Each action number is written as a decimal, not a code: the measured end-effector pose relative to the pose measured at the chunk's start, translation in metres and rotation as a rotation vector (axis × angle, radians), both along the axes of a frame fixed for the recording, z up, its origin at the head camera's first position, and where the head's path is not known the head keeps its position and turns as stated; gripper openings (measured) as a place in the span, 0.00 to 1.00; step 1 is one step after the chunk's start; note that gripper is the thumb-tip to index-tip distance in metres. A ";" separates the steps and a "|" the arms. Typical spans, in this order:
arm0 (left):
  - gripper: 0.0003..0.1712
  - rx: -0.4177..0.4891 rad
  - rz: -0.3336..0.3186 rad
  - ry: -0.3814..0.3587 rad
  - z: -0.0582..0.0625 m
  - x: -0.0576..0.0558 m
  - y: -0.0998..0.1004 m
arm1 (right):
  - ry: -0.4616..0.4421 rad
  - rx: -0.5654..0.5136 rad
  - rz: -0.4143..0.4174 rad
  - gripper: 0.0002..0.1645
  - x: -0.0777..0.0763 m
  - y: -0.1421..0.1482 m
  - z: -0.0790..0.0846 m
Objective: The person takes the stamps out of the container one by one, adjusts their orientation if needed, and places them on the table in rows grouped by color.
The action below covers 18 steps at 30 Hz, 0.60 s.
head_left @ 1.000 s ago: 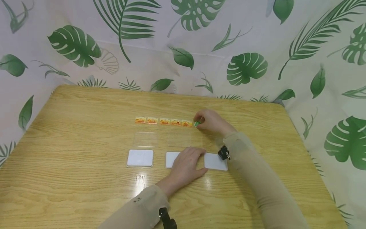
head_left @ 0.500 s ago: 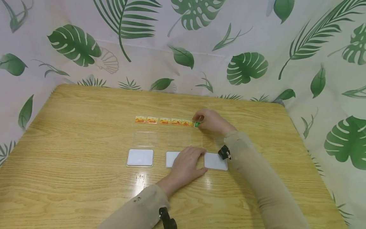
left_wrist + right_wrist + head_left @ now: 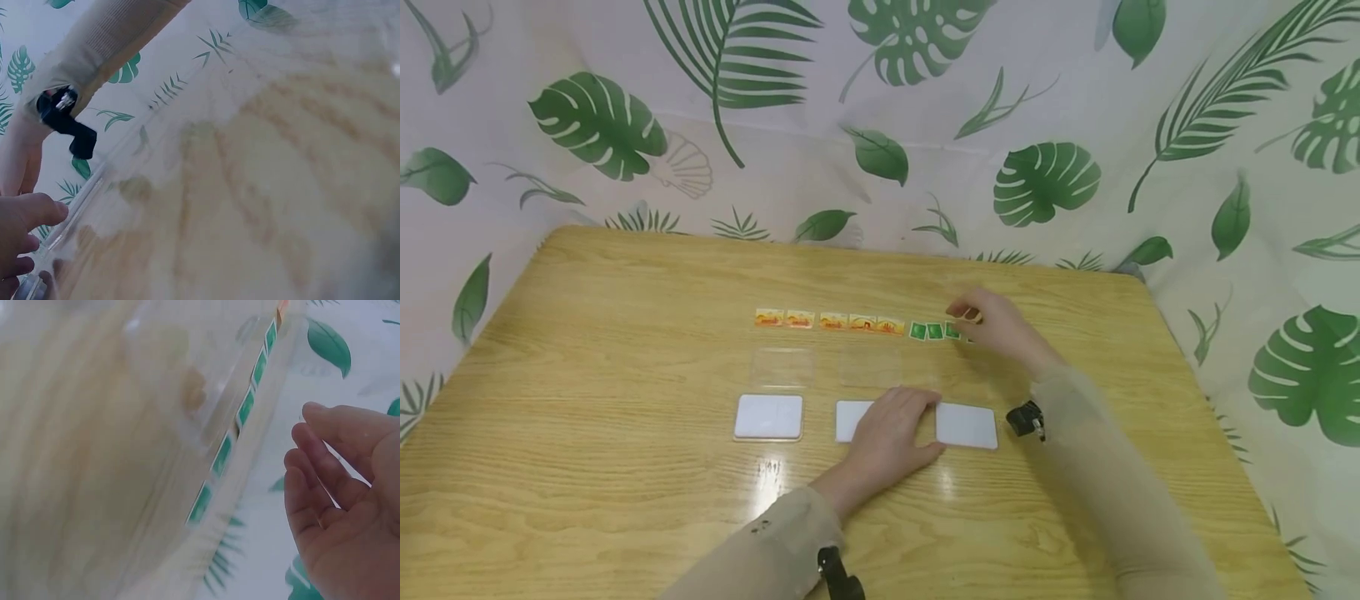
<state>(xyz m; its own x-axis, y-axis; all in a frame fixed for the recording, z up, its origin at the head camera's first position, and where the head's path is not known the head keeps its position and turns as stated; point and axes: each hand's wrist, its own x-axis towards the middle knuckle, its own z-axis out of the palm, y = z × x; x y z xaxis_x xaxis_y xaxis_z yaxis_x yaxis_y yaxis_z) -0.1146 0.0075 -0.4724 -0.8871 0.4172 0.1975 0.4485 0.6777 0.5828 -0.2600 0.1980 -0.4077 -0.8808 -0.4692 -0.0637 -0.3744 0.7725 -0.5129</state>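
In the head view, my right hand (image 3: 996, 327) hovers at the right end of a row of small green cards (image 3: 935, 332). The right wrist view shows this right hand (image 3: 350, 487) with loosely bent fingers and nothing between them, apart from the green cards (image 3: 222, 455). My left hand (image 3: 891, 437) rests over the middle white rectangular block (image 3: 852, 421), hiding much of it. Its fingertip and thumb lie at the left edge of the right white block (image 3: 966, 426). In the left wrist view, the left hand (image 3: 22, 231) shows only partly.
Several orange-yellow cards (image 3: 833, 322) continue the row leftward. Faint clear plastic rectangles (image 3: 782, 367) lie below them. A third white block (image 3: 768, 417) with a clear rim sits at left on the wooden table (image 3: 587, 417). A leaf-patterned cloth (image 3: 925, 192) stands behind.
My right hand has moved rightward along the row, off the leftmost green card, uncovering several green cards. My left hand has stayed in place.
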 end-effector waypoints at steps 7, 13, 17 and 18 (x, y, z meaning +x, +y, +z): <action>0.32 0.125 0.028 -0.057 0.002 0.000 -0.001 | 0.035 0.012 -0.055 0.13 0.022 0.036 -0.001; 0.30 0.178 0.079 -0.078 0.009 -0.002 -0.014 | 0.078 0.017 -0.041 0.11 0.038 0.057 -0.006; 0.29 0.194 0.121 -0.059 0.017 -0.005 -0.037 | 0.088 0.023 -0.057 0.11 0.050 0.065 -0.008; 0.29 0.191 0.135 -0.047 0.018 -0.006 -0.045 | 0.097 0.031 -0.064 0.10 0.052 0.067 -0.009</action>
<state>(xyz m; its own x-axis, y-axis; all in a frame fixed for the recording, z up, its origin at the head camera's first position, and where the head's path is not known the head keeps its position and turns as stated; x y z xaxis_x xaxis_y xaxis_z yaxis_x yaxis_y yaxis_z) -0.1202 -0.0371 -0.4542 -0.9424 0.2529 0.2191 0.3307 0.6051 0.7242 -0.2075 0.2651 -0.4167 -0.9117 -0.4107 0.0094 -0.3702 0.8113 -0.4525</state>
